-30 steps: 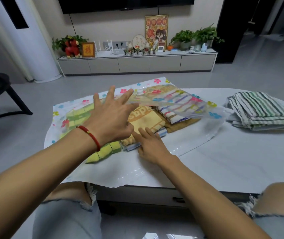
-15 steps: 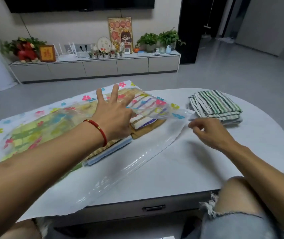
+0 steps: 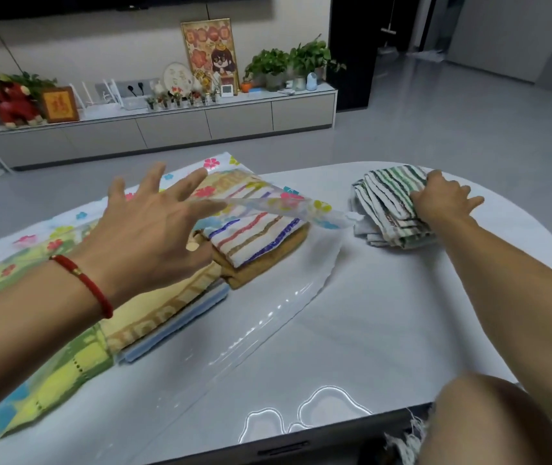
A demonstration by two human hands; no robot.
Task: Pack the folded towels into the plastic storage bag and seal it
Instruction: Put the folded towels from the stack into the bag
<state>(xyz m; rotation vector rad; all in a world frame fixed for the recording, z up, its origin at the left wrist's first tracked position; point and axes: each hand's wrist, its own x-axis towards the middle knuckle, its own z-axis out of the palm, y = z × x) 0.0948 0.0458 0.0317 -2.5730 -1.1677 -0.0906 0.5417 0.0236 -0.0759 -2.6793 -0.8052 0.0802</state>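
Note:
A clear plastic storage bag (image 3: 284, 297) printed with flowers lies open on the white table (image 3: 385, 330). Inside are a colour-striped white towel (image 3: 254, 233) on a brown one (image 3: 268, 263), a yellow towel (image 3: 160, 303) on a blue one (image 3: 180, 330), and a green-yellow towel (image 3: 60, 374). My left hand (image 3: 147, 229) hovers over them with fingers spread, and the bag's upper flap (image 3: 284, 204) is propped up against its thumb. My right hand (image 3: 442, 203) grips the stack of green-striped towels (image 3: 388, 196) outside the bag, at the table's far right.
The table's rounded edge curves close behind the green-striped stack. My knee (image 3: 489, 421) sits at the front right edge. A long low cabinet (image 3: 167, 132) with plants and ornaments stands against the far wall, across grey floor.
My right hand has left the towels inside the bag, swept right across the table and closed on the green-striped stack. My left hand stays spread over the bag.

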